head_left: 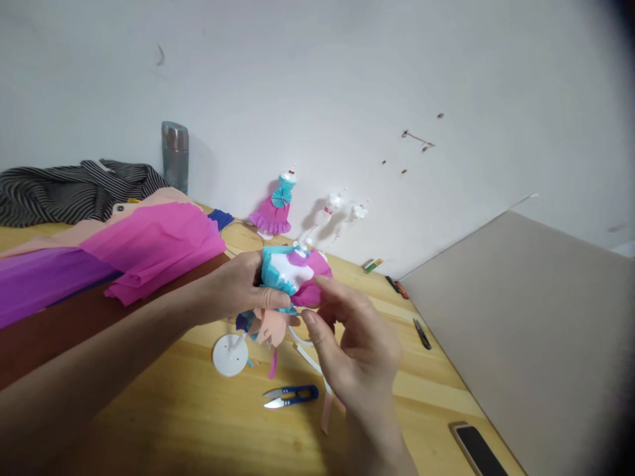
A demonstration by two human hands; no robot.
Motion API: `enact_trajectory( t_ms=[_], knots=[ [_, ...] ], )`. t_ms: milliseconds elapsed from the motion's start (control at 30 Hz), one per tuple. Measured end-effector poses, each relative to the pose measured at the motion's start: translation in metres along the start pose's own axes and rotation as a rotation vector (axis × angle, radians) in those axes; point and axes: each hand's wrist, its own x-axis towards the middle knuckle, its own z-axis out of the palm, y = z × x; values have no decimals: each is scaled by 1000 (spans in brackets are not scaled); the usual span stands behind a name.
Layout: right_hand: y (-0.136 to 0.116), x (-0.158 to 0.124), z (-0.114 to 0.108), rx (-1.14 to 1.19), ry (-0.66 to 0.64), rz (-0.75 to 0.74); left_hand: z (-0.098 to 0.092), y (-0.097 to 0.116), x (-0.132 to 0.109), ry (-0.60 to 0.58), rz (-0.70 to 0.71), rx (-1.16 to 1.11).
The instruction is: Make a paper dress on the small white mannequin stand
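My left hand (248,284) is closed around a small white dress form (292,272), which lies tilted and is wrapped in turquoise crepe paper (274,272). Bright pink crepe paper (312,289) covers its right side. At that pink paper, the thumb and bent index finger of my right hand (352,330) curl around the edge. Below them are peach paper scraps (272,326) and a round white base (230,356) with a short rod; whether the rod joins the held form is hidden. Blue-handled thread snips (292,395) lie open on the wooden table (173,410).
Against the wall stand a dressed miniature form (278,201) and two plain white ones (331,205). Pink and purple crepe sheets (163,241), a striped cloth (74,192) and a metal flask (175,155) are left. A cutter (422,334) and phone (476,449) lie right, beside a panel (526,317).
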Motion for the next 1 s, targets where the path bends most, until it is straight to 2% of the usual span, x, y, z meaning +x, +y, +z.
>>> enact_trajectory(
  t_ms=[133, 500, 600, 733, 833, 1000],
  knots=[
    [-2, 4, -1, -80, -56, -75, -2, 5, -3, -64, 18, 111],
    [-10, 9, -13, -276, -49, -124, -6, 18, -7, -260, 42, 236],
    [-11, 9, -12, -298, -9, -153, -2, 21, -9, -262, -18, 232],
    [-11, 10, -12, -380, -13, -190, 4, 22, -8, -215, -80, 116],
    [-11, 10, -13, -435, -18, -214, 6, 20, -6, -200, -88, 70],
    [-9, 10, -11, -398, 48, -210, 5, 16, -4, -197, -64, 71]
  ],
)
